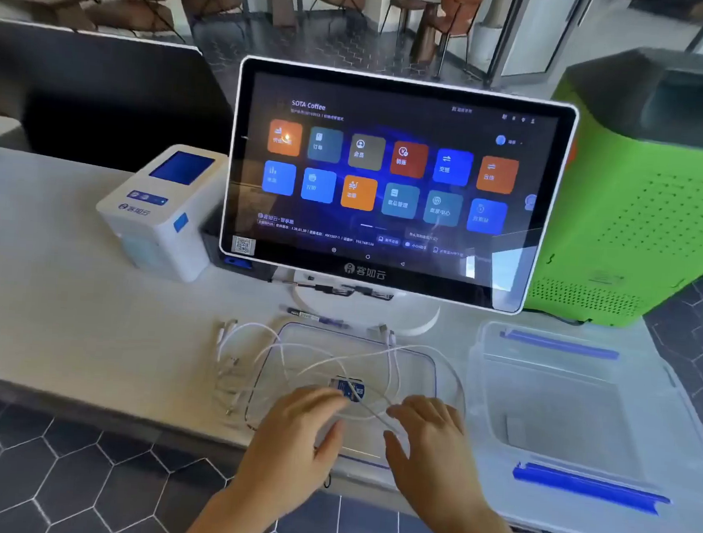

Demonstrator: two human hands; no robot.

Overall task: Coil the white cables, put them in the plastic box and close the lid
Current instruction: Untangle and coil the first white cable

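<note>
white cables [318, 357] lie in a loose tangle across the clear lid [413, 364] and spill off its left edge onto the pale counter [67, 321], their plugs bunched near the left side.

largest first: the green perforated machine [636, 211] stands at the far right, the touchscreen terminal [393, 182] behind the tangle, the white receipt printer [162, 211] to its left. the open plastic box [572, 411] with blue clasps sits just right of the lid and looks to hold nothing yet. a pen [317, 318] lies by the terminal's base.

the left hand [292, 433] and right hand [430, 430] hover low over the near strands, fingers slightly spread and loosely bent; whether any fingertip pinches a strand i cannot tell.

risk: the strands cross each other, so pulling one end could tighten a knot or drag the lid and the pen along.
</note>
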